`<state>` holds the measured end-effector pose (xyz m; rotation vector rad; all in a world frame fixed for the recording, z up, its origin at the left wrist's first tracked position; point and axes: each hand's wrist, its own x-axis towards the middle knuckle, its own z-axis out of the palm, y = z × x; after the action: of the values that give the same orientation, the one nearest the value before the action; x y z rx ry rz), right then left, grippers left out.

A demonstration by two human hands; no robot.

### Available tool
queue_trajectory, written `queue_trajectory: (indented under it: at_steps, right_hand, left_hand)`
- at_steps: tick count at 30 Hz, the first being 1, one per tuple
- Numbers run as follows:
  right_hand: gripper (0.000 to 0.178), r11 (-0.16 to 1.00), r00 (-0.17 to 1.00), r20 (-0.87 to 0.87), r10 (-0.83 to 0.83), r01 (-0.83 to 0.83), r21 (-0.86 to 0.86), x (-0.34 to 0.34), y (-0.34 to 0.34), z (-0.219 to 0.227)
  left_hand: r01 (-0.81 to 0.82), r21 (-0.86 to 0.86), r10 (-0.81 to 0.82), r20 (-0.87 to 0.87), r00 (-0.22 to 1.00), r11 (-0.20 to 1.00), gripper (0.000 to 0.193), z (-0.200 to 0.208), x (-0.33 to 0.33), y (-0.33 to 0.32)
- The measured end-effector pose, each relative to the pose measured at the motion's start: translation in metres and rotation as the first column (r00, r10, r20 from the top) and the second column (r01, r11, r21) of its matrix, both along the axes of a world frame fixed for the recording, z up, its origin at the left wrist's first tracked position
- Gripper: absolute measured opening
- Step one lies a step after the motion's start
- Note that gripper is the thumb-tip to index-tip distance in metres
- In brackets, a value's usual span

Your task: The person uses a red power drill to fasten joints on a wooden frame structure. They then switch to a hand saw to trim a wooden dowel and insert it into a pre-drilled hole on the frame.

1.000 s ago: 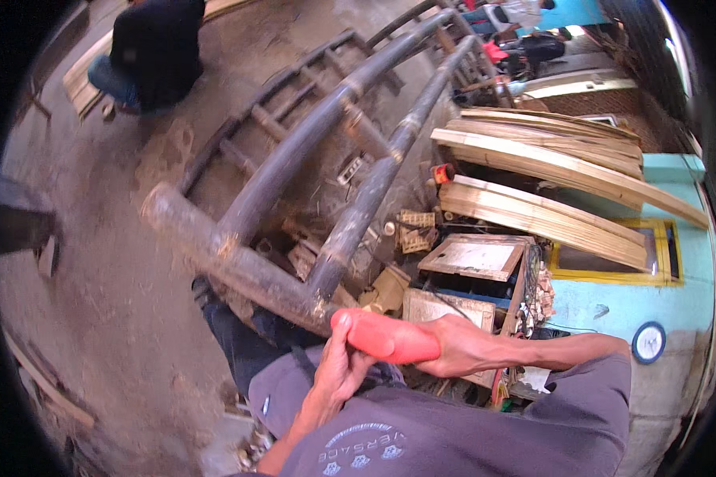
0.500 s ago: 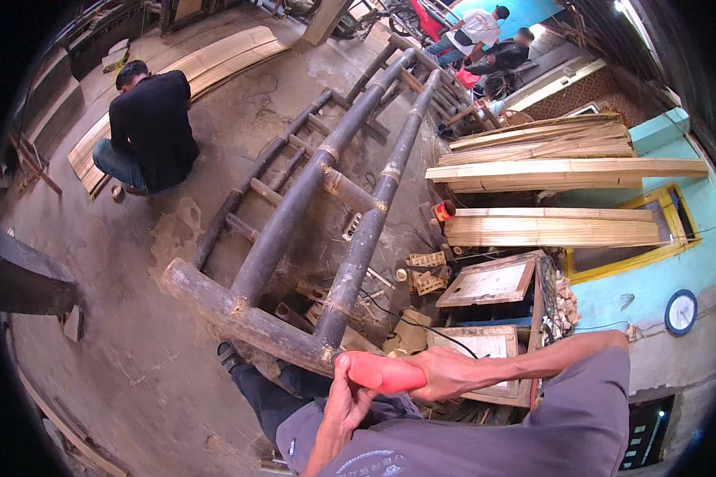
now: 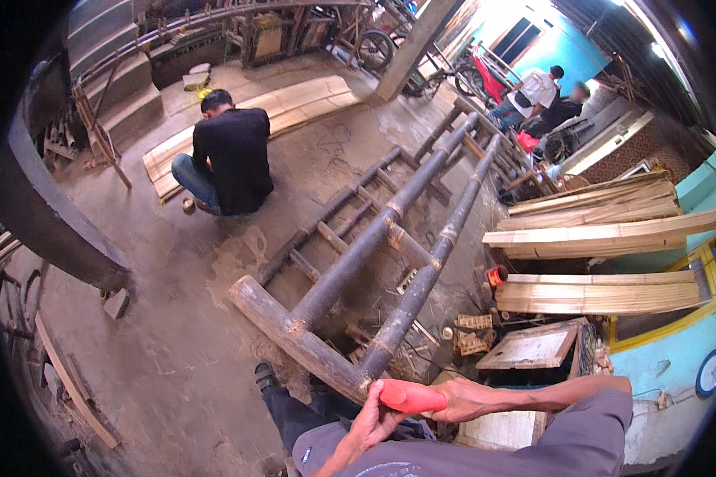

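Observation:
My right hand point(image 3: 463, 400) is wrapped round the right end of a smooth red tool point(image 3: 412, 397) with a rounded body; its exact kind does not show. At the other end of the tool, my left hand point(image 3: 369, 425) grips it from the left and below, thumb up. Both hands are close to my body. Just beyond the tool stands a long frame of dark bamboo poles point(image 3: 356, 248). Its thick near crosspiece point(image 3: 298, 330) ends beside my left thumb; whether the tool touches it is hidden.
A person in black point(image 3: 232, 163) squats at the left by split-bamboo sheets point(image 3: 310, 102). More bamboo slats point(image 3: 597, 296) lie stacked at the right, above a worn cabinet point(image 3: 531, 346). Two people point(image 3: 537, 91) sit far back near a red motorbike point(image 3: 492, 75). A curved pillar point(image 3: 64, 211) stands left.
My view has swung left, so the frame, slats and squatting person appear farther right and lower. Both hands keep their hold on the red tool.

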<state>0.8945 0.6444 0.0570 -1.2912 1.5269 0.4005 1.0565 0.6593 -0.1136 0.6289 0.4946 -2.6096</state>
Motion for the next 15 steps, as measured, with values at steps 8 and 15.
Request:
queue_trajectory:
  at_steps: [8,15]
  right_hand:
    - [0.044,0.986,0.996,0.029,0.079,-0.074,-0.152,-0.026,0.016,0.042]
    - [0.032,0.593,0.727,0.365,-0.581,0.686,-0.423,-0.064,0.082,0.02]
  left_hand:
    - [0.069,-0.168,-0.066,0.023,0.998,0.983,0.055,0.061,-0.005,-0.008]
    - [0.324,-0.717,-0.157,0.291,0.944,0.617,0.045,0.07,-0.035,-0.058]
